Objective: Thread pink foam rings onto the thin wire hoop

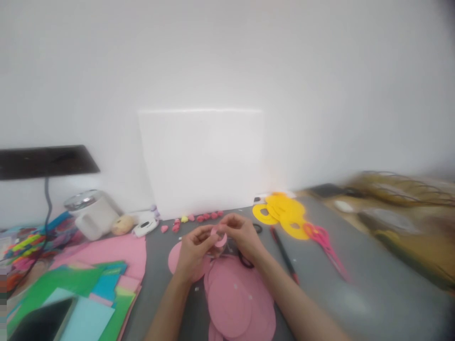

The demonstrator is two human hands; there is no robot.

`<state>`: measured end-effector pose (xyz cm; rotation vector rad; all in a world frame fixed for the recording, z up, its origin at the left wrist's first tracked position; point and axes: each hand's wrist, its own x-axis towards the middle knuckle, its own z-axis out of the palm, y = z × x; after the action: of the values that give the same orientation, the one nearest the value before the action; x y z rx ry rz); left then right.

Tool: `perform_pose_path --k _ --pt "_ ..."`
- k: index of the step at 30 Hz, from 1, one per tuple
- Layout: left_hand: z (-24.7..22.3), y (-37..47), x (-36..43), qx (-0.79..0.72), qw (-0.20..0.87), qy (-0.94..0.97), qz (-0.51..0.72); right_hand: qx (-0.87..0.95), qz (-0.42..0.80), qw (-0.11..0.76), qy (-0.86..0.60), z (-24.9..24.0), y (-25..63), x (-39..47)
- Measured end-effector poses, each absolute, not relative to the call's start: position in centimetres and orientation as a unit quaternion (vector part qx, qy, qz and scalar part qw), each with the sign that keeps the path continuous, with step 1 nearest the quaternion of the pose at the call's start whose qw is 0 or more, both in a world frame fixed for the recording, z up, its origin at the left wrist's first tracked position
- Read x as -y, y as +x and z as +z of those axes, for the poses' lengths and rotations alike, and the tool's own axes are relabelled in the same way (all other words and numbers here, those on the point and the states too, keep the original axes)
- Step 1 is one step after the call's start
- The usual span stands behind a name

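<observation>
My left hand (193,253) and my right hand (245,237) meet at the middle of the grey table. Between their fingertips they pinch a small curled piece of pink paper (221,240), which looks like a ring. Just below the fingers, pink paper circles (229,303) lie in an overlapping pile, and another pink circle (174,258) is partly covered by my left hand. Black scissor handles (246,261) show beneath my right wrist; the rest of that pair is hidden. The picture is blurred around the fingers.
Yellow paper rings (287,210), pink scissors (327,246) and a dark pen (285,255) lie to the right. Small pink trinkets (207,217) line a white board (202,161). Coloured sheets (85,284), a phone (42,322) and a white mug (94,218) are on the left.
</observation>
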<state>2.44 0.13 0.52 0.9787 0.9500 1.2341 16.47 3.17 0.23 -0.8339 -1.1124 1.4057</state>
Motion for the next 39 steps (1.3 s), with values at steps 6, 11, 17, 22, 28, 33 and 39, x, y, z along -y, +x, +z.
perform_pose_path --k 6,11,17,22,28,33,39 --pt "0.70 2.39 -0.22 -0.419 0.602 0.393 0.555 0.488 0.590 0.544 -0.343 0.38 16.48 -3.08" --pt "0.58 2.30 -0.29 -0.413 0.602 0.392 0.560 0.500 0.583 0.541 -0.342 0.26 16.49 -3.18" --pt "0.74 2.31 -0.15 -0.419 0.598 0.412 0.545 0.486 0.595 0.551 -0.325 0.41 16.57 -3.11" --pt "1.07 2.44 -0.02 -0.417 0.596 0.431 0.534 0.490 0.591 0.548 -0.334 0.81 16.54 -2.87" --pt "0.96 2.36 -0.08 -0.420 0.599 0.418 0.538 0.498 0.580 0.542 -0.349 0.83 16.63 -2.95" --pt "0.50 2.14 -0.33 -0.417 0.590 0.412 0.555 0.498 0.574 0.546 -0.353 0.65 16.58 -3.12" --pt "0.65 2.23 -0.20 -0.415 0.601 0.412 0.545 0.502 0.588 0.542 -0.328 0.83 16.61 -3.00"
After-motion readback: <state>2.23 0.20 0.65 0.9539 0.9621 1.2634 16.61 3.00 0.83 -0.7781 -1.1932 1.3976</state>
